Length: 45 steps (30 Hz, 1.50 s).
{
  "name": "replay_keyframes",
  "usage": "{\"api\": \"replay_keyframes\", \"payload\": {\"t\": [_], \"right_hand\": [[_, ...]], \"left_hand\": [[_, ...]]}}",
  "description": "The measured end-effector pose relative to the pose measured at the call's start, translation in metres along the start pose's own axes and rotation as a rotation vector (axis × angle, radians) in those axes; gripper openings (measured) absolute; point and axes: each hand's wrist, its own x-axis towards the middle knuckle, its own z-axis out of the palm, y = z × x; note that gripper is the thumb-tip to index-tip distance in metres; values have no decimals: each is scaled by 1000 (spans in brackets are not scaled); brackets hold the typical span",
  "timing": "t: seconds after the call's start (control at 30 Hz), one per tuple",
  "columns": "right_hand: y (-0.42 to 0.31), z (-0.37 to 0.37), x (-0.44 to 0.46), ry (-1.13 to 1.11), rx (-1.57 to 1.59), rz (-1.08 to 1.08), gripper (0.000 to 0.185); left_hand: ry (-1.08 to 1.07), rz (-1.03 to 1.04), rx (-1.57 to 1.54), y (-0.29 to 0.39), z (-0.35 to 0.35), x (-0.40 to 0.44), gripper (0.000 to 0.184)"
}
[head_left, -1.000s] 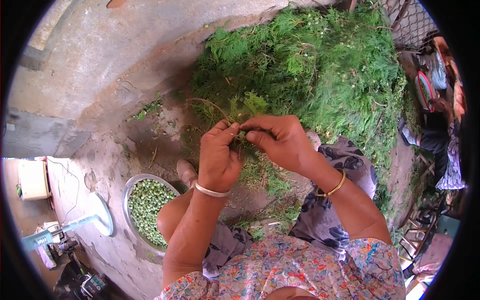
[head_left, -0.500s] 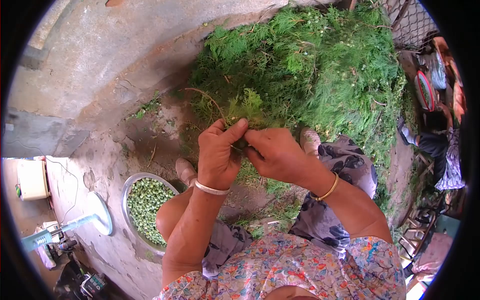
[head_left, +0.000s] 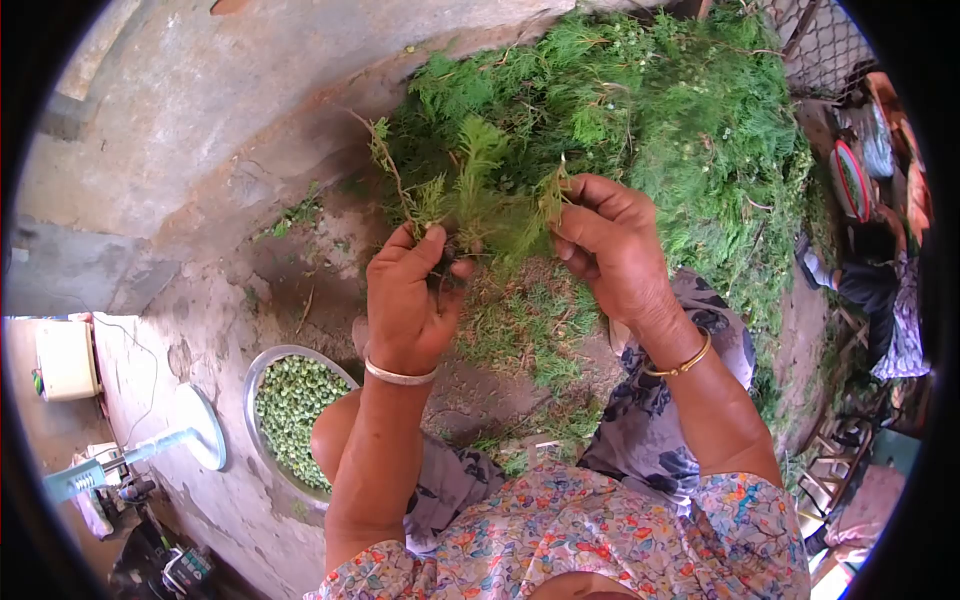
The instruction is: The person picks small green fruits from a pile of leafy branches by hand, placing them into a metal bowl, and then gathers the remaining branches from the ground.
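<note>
My left hand [head_left: 412, 300] is closed round the lower end of a leafy conifer twig [head_left: 400, 185] with a thin bare brown stem pointing up and left. Opposite it, my right hand [head_left: 618, 245] pinches a green conifer sprig [head_left: 548, 205] between thumb and fingers. Blurred feathery foliage [head_left: 478, 165] stands between the two hands; I cannot tell which hand it belongs to. Beyond both hands lies a large heap of cut green branches [head_left: 690, 150]. A metal basin [head_left: 250, 400] full of small round green cones [head_left: 300, 410] sits on the floor beside my left knee.
Loose clippings [head_left: 540, 330] litter the ground below my hands. A rough wall [head_left: 230, 110] runs along the upper left. A fan [head_left: 200, 430] is at the left beyond the basin. Another person [head_left: 885, 300] sits at the far right, near a red-rimmed tray [head_left: 850, 182].
My hands were close together and are now apart. The right moved right and upward with a sprig; the left shifted slightly left, still gripping the twig.
</note>
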Motion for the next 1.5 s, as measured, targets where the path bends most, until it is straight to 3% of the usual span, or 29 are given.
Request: {"api": "replay_keyframes", "payload": {"t": [0.1, 0.3, 0.37, 0.5, 0.6, 0.73, 0.8, 0.9, 1.0, 1.1, 1.17, 1.3, 1.33, 1.47, 1.5], "right_hand": [[-1, 5, -3, -42, -86, 2, 9], [18, 10, 1, -129, -356, -190, 11], [7, 12, -2, -148, -357, -113, 11], [1, 10, -1, -190, -281, 13, 13], [4, 8, 1, -188, -268, 4, 12], [-1, 7, 1, -112, -151, 97, 10], [-7, 3, 6, 70, 66, 178, 10], [-8, -16, 15, 58, 232, 76, 13], [-16, -8, 10, -8, 152, 36, 17], [-12, -2, 4, -90, 131, 92, 16], [-5, 6, -1, -119, -159, 79, 12], [22, 13, -2, -255, -316, -115, 15], [14, 16, -5, -252, -279, 9, 18], [18, 20, -2, -213, -340, -33, 13], [23, 22, -2, -186, -423, -216, 13]], "left_hand": [[44, 48, 189, -6, 7, -3, 18], [-161, 23, 227, -25, 20, -10, 26], [-182, 35, 433, -24, 17, -9, 29], [-151, -68, 439, -17, 18, -9, 30], [-210, 5, 411, -24, 16, -7, 29], [-147, -96, 286, -20, 18, -9, 20], [-98, -148, 223, -17, 17, -9, 15], [-102, -178, 246, -13, 12, -9, 22], [-60, -210, 132, -8, 10, -8, 20], [58, -95, 108, -4, 12, -6, 17], [34, 36, 126, -5, 7, -4, 15], [84, -33, -21, -9, -1, 2, 16], [74, -69, -84, -11, 0, 2, 15], [98, -110, -187, -16, -3, 5, 15], [98, -111, -188, -18, -4, 6, 15]]}}
